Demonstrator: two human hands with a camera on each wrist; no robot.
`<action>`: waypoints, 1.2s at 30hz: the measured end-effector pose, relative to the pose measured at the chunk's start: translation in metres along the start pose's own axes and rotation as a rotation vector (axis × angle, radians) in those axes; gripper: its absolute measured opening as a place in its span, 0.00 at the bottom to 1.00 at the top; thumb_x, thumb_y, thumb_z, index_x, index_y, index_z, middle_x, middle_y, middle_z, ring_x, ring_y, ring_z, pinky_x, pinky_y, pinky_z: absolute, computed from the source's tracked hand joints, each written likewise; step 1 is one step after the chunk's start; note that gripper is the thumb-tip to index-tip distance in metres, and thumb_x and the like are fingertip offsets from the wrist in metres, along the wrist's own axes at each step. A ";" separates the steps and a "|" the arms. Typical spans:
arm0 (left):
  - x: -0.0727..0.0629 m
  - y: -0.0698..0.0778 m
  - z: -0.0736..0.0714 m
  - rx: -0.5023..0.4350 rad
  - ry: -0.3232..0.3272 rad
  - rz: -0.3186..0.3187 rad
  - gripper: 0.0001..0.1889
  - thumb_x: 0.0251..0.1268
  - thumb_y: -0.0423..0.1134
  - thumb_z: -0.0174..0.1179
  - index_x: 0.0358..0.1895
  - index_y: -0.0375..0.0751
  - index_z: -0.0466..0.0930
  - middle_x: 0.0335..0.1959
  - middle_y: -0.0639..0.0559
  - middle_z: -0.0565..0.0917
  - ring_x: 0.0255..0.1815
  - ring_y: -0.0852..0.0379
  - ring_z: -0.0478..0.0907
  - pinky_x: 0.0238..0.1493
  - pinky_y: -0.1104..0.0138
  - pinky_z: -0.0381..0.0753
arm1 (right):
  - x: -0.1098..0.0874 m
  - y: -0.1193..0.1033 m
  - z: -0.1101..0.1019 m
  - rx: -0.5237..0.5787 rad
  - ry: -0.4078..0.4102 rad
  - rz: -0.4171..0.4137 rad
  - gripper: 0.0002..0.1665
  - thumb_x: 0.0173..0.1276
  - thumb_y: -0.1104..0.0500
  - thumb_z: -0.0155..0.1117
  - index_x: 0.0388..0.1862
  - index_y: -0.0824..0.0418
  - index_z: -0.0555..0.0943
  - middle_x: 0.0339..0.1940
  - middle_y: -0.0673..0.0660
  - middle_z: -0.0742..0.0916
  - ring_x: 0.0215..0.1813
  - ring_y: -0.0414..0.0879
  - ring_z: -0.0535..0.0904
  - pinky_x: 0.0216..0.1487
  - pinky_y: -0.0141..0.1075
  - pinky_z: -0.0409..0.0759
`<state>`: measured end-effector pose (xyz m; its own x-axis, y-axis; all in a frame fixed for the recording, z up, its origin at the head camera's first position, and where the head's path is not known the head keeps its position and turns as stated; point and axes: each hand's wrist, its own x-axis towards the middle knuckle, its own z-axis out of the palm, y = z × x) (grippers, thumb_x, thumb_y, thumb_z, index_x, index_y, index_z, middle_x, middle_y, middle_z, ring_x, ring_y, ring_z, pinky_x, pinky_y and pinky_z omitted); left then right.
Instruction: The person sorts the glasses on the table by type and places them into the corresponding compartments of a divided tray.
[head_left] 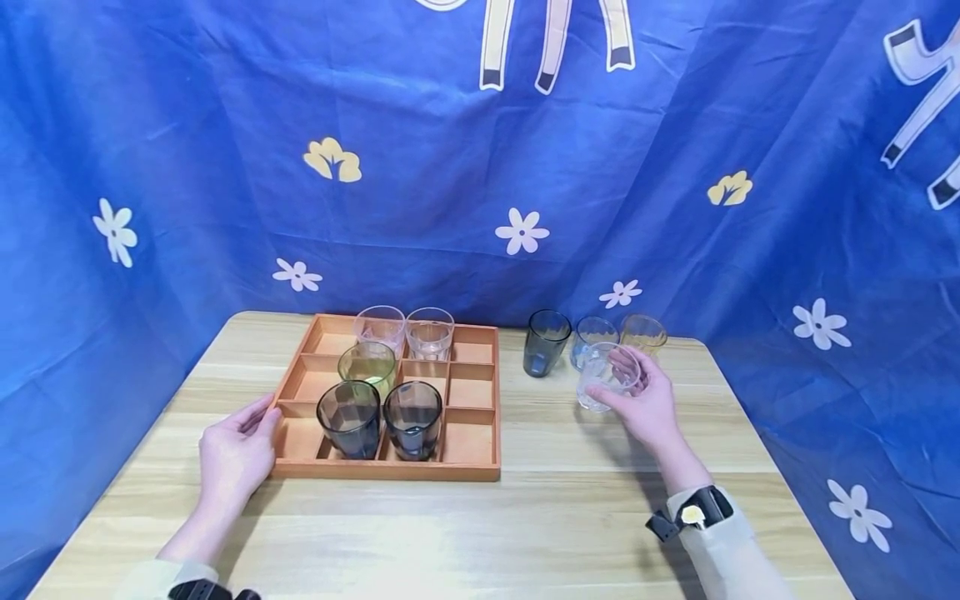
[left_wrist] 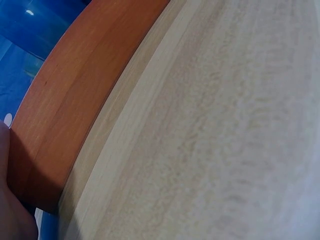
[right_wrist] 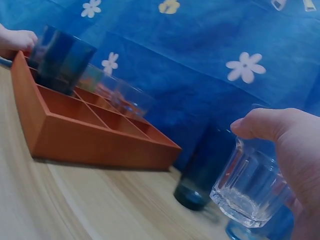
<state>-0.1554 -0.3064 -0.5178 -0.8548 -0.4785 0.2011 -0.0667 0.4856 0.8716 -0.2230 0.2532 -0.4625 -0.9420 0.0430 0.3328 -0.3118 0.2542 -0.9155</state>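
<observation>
My left hand (head_left: 237,448) grips the left side of a compartmented wooden tray (head_left: 471,437). In the left wrist view, part of that hand (left_wrist: 15,212) shows at the end of the tray's outer wall (left_wrist: 75,95). On the right, my right hand (head_left: 649,407) holds a clear faceted glass (right_wrist: 245,192) between thumb and fingers, tilted and close over the table. Inside the tray stand two dark glasses (head_left: 349,423), a yellow-green glass (head_left: 367,367), a pinkish glass (head_left: 380,327) and another clear glass (head_left: 430,335).
Just behind the held glass are a dark tall glass (head_left: 545,343), a blue glass (head_left: 592,335) and an amber glass (head_left: 645,332). The wooden table (head_left: 420,542) backs onto a blue patterned cloth (head_left: 420,183), which also rises at both sides.
</observation>
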 end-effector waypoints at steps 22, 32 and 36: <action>0.000 0.004 -0.001 -0.017 -0.008 -0.003 0.17 0.78 0.36 0.63 0.63 0.31 0.84 0.55 0.36 0.86 0.42 0.82 0.79 0.42 0.87 0.78 | 0.012 -0.035 0.078 0.105 -0.126 -0.041 0.52 0.49 0.70 0.88 0.73 0.65 0.74 0.66 0.63 0.85 0.70 0.56 0.78 0.75 0.46 0.73; 0.000 0.003 0.000 -0.035 -0.018 -0.022 0.17 0.78 0.36 0.63 0.64 0.32 0.84 0.57 0.37 0.86 0.46 0.73 0.84 0.43 0.86 0.79 | 0.028 -0.042 0.105 0.086 -0.136 -0.048 0.53 0.50 0.65 0.90 0.74 0.62 0.73 0.65 0.57 0.86 0.68 0.51 0.79 0.73 0.44 0.75; 0.000 0.004 -0.001 -0.031 -0.014 -0.017 0.18 0.78 0.36 0.63 0.64 0.32 0.84 0.57 0.37 0.86 0.45 0.75 0.83 0.42 0.86 0.79 | 0.035 -0.042 0.114 0.079 -0.132 -0.059 0.53 0.50 0.64 0.91 0.74 0.63 0.73 0.65 0.57 0.86 0.69 0.51 0.79 0.74 0.45 0.74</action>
<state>-0.1550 -0.3054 -0.5142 -0.8609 -0.4758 0.1801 -0.0652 0.4543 0.8884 -0.2569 0.1342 -0.4378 -0.9284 -0.0987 0.3583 -0.3707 0.1752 -0.9121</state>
